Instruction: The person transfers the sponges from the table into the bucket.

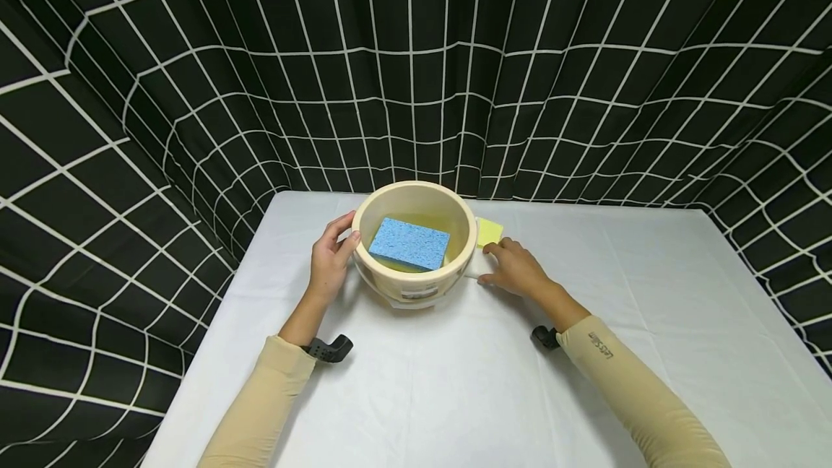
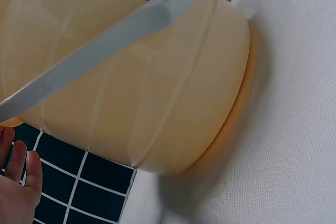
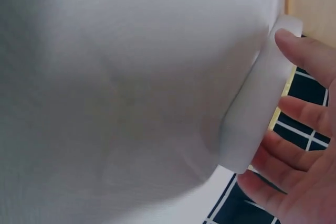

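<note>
A cream bucket [image 1: 414, 282] stands upright with a blue sponge [image 1: 411, 243] in it, over what looks like yellowish liquid. My left hand [image 1: 330, 255] rests against the left of the bucket's rim. Its thumb touches the rim's near side, and its fingers look fairly straight in the left wrist view. To the right of the bucket, my right hand [image 1: 520, 266] reaches over a white block [image 3: 260, 98]. The thumb overlaps the block, and the other fingers spread loosely along it. A yellow pad [image 1: 489, 232] lies just beyond that hand, partly hidden by the bucket.
White cloth covers the table [image 1: 416, 396]. A black curtain [image 1: 403, 78] with a white grid hangs behind and along both sides. The bucket's pale handle [image 2: 100, 48] hangs down its near side. Each wrist wears a black band with a camera [image 1: 331, 349].
</note>
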`<state>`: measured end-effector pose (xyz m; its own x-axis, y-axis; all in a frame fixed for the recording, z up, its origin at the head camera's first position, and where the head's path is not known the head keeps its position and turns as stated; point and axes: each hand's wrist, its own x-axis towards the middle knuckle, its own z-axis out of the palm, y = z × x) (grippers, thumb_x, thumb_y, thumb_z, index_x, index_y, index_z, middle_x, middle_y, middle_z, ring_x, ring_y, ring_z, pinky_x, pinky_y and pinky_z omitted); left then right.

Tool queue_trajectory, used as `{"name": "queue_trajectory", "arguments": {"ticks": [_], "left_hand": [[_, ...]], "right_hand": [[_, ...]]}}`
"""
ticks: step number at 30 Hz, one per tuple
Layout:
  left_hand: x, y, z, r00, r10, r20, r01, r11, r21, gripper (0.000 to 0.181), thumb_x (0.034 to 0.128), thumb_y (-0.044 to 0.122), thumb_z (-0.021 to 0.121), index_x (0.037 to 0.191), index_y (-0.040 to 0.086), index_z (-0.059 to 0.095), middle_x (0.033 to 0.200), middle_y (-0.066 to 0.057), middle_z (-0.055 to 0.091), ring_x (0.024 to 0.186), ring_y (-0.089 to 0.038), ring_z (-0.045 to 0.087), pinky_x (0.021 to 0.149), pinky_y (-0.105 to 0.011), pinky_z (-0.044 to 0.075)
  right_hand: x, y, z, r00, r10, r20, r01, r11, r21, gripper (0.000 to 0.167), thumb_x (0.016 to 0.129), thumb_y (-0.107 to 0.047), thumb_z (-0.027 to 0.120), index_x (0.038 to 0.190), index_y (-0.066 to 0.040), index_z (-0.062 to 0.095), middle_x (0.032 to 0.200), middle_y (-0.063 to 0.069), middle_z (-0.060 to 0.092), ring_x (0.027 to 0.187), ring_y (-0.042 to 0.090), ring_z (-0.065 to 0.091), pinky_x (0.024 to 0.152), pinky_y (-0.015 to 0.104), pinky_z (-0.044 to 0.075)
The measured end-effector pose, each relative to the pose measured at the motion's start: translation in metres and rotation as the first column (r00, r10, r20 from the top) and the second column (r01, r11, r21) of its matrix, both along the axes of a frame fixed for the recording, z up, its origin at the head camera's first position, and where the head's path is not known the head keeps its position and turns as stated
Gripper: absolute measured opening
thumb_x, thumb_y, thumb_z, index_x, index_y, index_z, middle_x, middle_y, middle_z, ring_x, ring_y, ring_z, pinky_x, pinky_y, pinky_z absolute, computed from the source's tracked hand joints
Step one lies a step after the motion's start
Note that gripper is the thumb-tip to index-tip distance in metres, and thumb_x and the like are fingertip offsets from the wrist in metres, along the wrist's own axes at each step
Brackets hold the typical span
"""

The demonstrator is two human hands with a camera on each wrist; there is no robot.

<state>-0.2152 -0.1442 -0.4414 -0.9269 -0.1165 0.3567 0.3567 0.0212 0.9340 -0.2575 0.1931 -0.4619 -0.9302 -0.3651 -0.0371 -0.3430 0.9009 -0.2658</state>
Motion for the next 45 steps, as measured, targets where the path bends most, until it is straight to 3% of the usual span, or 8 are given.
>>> {"name": "queue_trajectory", "arguments": {"ticks": [8, 17, 25, 39, 45], "left_hand": [[0.0, -0.001, -0.001, 1.0, -0.003, -0.001, 0.003, 1.0, -0.006, 0.042, 0.0951, 0.006, 0.058, 0.135, -0.005, 0.051, 0.138, -0.021, 0.052, 0.129, -0.023, 0.048, 0.095, -0.012, 0.048], [-0.001, -0.001, 0.0, 1.0, -0.007, 0.002, 0.007, 1.0, 0.006, 0.042, 0.0954, 0.004, 0.057, 0.135, -0.007, 0.051, 0.138, -0.022, 0.051, 0.125, -0.013, 0.05, 0.095, -0.011, 0.048], [0.001, 0.001, 0.003, 1.0, -0.005, -0.012, 0.005, 1.0, 0.02, 0.041, 0.0946, 0.003, 0.057, 0.133, -0.008, 0.052, 0.137, -0.022, 0.051, 0.125, -0.014, 0.05, 0.094, -0.012, 0.049], [0.0, 0.001, 0.001, 1.0, -0.006, -0.001, 0.006, 1.0, 0.019, 0.041, 0.0945, 0.002, 0.058, 0.134, -0.007, 0.052, 0.137, -0.022, 0.052, 0.123, -0.012, 0.051, 0.092, -0.012, 0.049], [0.0, 0.001, 0.003, 1.0, -0.004, -0.001, 0.004, 1.0, 0.026, 0.041, 0.0944, 0.0, 0.057, 0.133, -0.01, 0.051, 0.139, -0.025, 0.05, 0.124, -0.013, 0.049, 0.093, -0.011, 0.048]], "right_hand": [[0.0, 0.002, -0.005, 1.0, 0.01, 0.003, -0.01, 1.0, 0.003, 0.062, 0.078, -0.036, 0.081, 0.127, -0.008, 0.058, 0.114, 0.021, 0.062, 0.103, 0.036, 0.059, 0.086, 0.052, 0.052], [-0.001, 0.004, -0.002, 1.0, 0.019, 0.01, -0.018, 0.999, -0.036, 0.063, 0.077, -0.039, 0.08, 0.126, -0.006, 0.058, 0.114, 0.02, 0.062, 0.106, 0.037, 0.058, 0.088, 0.052, 0.051], [0.0, 0.01, 0.005, 0.999, -0.01, 0.042, 0.014, 0.997, -0.08, 0.066, 0.077, -0.04, 0.08, 0.129, -0.007, 0.057, 0.116, 0.018, 0.061, 0.108, 0.035, 0.057, 0.091, 0.052, 0.051], [0.0, 0.017, 0.02, 0.999, -0.021, -0.035, 0.015, 0.989, -0.146, 0.058, 0.076, -0.035, 0.081, 0.12, -0.003, 0.06, 0.111, 0.019, 0.061, 0.102, 0.035, 0.058, 0.09, 0.052, 0.05], [-0.001, 0.017, 0.026, 1.0, -0.019, -0.016, 0.016, 0.988, -0.155, 0.055, 0.079, -0.035, 0.079, 0.12, -0.004, 0.06, 0.117, 0.018, 0.061, 0.108, 0.035, 0.057, 0.092, 0.052, 0.049]]}}
